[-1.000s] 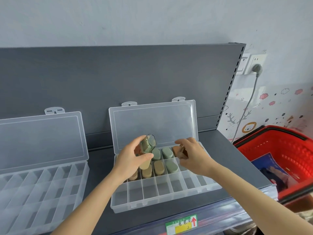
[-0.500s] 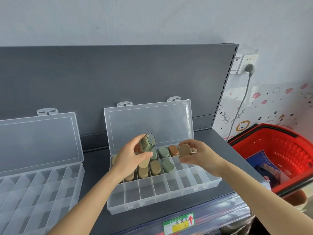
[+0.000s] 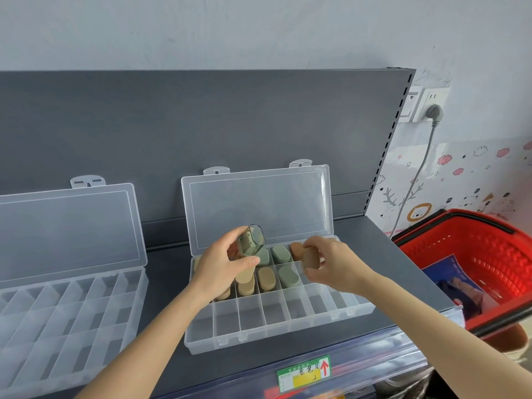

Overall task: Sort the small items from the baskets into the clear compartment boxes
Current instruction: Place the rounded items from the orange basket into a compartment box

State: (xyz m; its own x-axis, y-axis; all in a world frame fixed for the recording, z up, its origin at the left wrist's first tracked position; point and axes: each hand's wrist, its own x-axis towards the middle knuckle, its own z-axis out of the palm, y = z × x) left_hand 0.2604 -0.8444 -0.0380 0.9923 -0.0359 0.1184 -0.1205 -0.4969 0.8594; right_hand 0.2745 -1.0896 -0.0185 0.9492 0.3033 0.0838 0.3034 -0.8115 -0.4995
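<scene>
A clear compartment box (image 3: 276,332) lies open on the grey shelf, its lid leaning on the back panel. Several small oval items in green (image 3: 288,277), tan (image 3: 265,278) and orange-brown (image 3: 296,250) stand in its two back rows. My left hand (image 3: 221,266) holds a clear green-tinted case (image 3: 251,243) above the box's left part. My right hand (image 3: 331,264) pinches a tan-brown oval item (image 3: 310,259) over the middle row, right of the green ones. The front row holds nothing.
A second open clear box (image 3: 66,321), with nothing in it, lies at the left. A red basket (image 3: 489,254) with a blue packet inside stands at the right, past the shelf end. A green and yellow price label (image 3: 303,374) marks the shelf's front edge.
My right hand has moved from the back row, where an orange-brown item now stands, down over the middle row with a tan-brown item. The left hand has stayed in place.
</scene>
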